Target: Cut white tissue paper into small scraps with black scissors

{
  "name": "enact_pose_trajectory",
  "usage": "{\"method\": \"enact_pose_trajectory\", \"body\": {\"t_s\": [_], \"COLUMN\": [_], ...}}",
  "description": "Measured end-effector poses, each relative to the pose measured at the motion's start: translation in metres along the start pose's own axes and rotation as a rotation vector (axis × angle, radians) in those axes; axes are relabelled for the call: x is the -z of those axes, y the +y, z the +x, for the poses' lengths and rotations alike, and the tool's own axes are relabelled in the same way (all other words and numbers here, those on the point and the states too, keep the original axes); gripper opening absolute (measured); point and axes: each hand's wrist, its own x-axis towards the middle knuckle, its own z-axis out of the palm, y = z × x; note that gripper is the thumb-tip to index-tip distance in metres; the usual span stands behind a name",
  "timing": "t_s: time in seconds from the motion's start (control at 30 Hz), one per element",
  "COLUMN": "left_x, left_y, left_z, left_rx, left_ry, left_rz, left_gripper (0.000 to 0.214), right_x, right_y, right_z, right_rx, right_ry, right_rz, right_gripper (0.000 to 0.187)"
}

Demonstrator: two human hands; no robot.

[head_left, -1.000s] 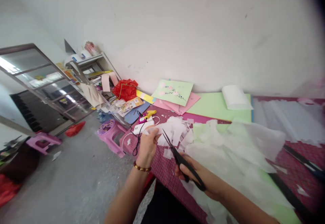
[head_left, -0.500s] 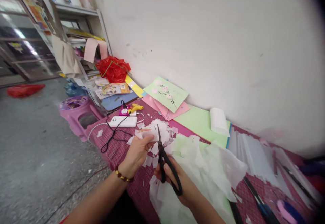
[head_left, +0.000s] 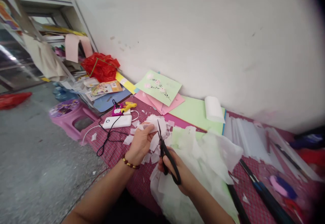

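Black-handled scissors [head_left: 161, 143] sit near the middle of the view, raised over the surface [head_left: 137, 180], their narrow blades pointing to 12 o'clock and seemingly slightly parted. The right hand [head_left: 183, 174] grips them by the loops from 5 o'clock, an underhand hold that probably leaves the blades free to work while the wrist stays comfortable. At 10 o'clock from the scissors, the left hand [head_left: 140, 142] pinches a pale paper strip [head_left: 142, 126] between thumb and fingers, presumably to keep so limp a piece steady close to the blades; whether metal touches paper cannot be told. The strip looks thin, matte white and soft-edged, partly hidden by the thumb. The scissors look plain and dark, with large handle loops.

Just beyond, toward 12 o'clock, lies a heap of white paper scraps [head_left: 152, 118], near enough to catch what falls, it seems. Rumpled translucent sheets [head_left: 203, 173] spread from 2 to 5 o'clock, perhaps kept there as handy stock. Farther out, a flower-decorated green card [head_left: 159, 85] rests on pink sheets [head_left: 177, 104] at 12 o'clock, and a white power bank or adapter [head_left: 117, 121] with cables lies at 9 to 10 o'clock.
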Motion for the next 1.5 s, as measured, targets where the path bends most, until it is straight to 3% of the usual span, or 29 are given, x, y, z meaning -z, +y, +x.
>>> {"method": "enact_pose_trajectory", "body": {"t_s": [0.63, 0.9, 1.1, 1.27, 1.5], "left_x": [0.017, 0.036, 0.029, 0.019, 0.017], "left_y": [-0.002, 0.029, 0.046, 0.038, 0.021], "left_z": [0.013, 0.016, 0.03, 0.036, 0.037], "left_rx": [0.021, 0.087, 0.02, 0.073, 0.145], "left_ry": [0.006, 0.001, -0.023, -0.051, -0.084], "left_rz": [0.114, 0.303, 0.314, 0.355, 0.38], "left_gripper": [0.029, 0.02, 0.022, 0.021, 0.022], "right_x": [-0.003, 0.003, 0.009, 0.012, 0.009], "right_y": [0.007, 0.001, -0.002, 0.003, 0.001], "right_z": [0.022, 0.019, 0.006, 0.005, 0.016], "right_rx": [0.013, -0.017, -0.034, -0.05, -0.054], "right_ry": [0.127, 0.102, 0.023, -0.026, 0.031], "right_rz": [-0.052, 0.062, 0.159, 0.106, 0.056], "right_gripper": [0.053, 0.053, 0.046, 0.048, 0.05]}}
